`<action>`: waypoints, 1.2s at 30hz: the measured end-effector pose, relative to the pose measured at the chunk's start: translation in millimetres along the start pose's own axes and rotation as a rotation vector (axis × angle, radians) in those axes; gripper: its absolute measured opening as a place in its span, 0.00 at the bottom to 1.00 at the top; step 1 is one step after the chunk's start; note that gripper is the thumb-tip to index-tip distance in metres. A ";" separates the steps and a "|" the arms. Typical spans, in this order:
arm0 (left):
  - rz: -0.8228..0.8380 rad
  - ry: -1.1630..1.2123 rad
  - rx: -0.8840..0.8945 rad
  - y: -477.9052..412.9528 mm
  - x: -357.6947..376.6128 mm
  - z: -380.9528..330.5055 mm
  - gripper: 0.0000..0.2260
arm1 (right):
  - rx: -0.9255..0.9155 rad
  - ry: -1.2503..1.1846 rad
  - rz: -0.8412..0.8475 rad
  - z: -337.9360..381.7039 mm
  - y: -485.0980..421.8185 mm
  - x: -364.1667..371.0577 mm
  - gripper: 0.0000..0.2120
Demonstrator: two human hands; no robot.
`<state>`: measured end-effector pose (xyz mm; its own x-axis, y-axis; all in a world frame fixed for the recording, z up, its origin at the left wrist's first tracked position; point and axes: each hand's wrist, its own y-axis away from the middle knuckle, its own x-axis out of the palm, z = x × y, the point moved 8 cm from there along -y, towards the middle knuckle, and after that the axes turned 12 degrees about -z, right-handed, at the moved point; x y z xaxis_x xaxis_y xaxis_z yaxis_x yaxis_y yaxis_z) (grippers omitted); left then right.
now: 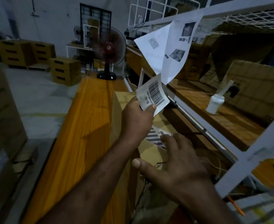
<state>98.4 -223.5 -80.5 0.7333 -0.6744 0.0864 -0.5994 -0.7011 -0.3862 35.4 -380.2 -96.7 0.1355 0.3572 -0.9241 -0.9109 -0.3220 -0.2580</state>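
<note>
White barcode label [152, 94], pinched between thumb and fingers of the left hand [138, 120], is held raised above the brown cardboard box [150, 152] on the orange wooden surface [87, 118]. White printed paper sheets [167, 50] rise from its top edge. The right hand [180, 160], fingers spread wide, holds nothing over the box lid.
</note>
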 end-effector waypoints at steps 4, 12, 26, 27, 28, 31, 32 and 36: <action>0.035 0.017 -0.025 -1.5 -8.6 0.7 0.13 | -0.060 0.131 0.040 9.8 -12.9 5.9 0.51; -0.116 -0.063 -0.106 -49.6 -92.3 -3.9 0.06 | -0.519 0.170 0.232 27.6 -10.0 -2.6 0.44; -0.362 -0.439 0.109 -83.1 -239.0 5.8 0.19 | -0.331 0.151 0.140 29.6 -9.3 11.0 0.50; -0.389 -0.417 0.111 -78.4 -245.6 5.6 0.18 | -0.184 0.082 0.093 23.4 -11.0 12.1 0.53; -0.409 -0.400 0.128 -73.5 -250.1 4.0 0.16 | -0.064 -0.010 0.041 18.9 -12.5 13.0 0.55; -0.477 -0.357 0.214 -58.1 -259.7 -2.4 0.14 | 0.050 -0.161 -0.093 17.1 -15.7 12.1 0.59; -0.512 -0.319 0.231 -51.9 -263.8 -3.9 0.14 | 0.040 -0.153 -0.130 17.9 -16.2 11.0 0.58; -0.633 -0.250 0.262 -22.7 -280.1 19.9 0.13 | -0.056 -0.139 -0.266 13.1 -17.4 20.6 0.50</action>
<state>-87.0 -14.1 -114.2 0.9842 -0.0630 0.1656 0.0374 -0.8398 -0.5416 48.9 -355.7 -107.6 0.3079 0.5507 -0.7759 -0.8274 -0.2475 -0.5040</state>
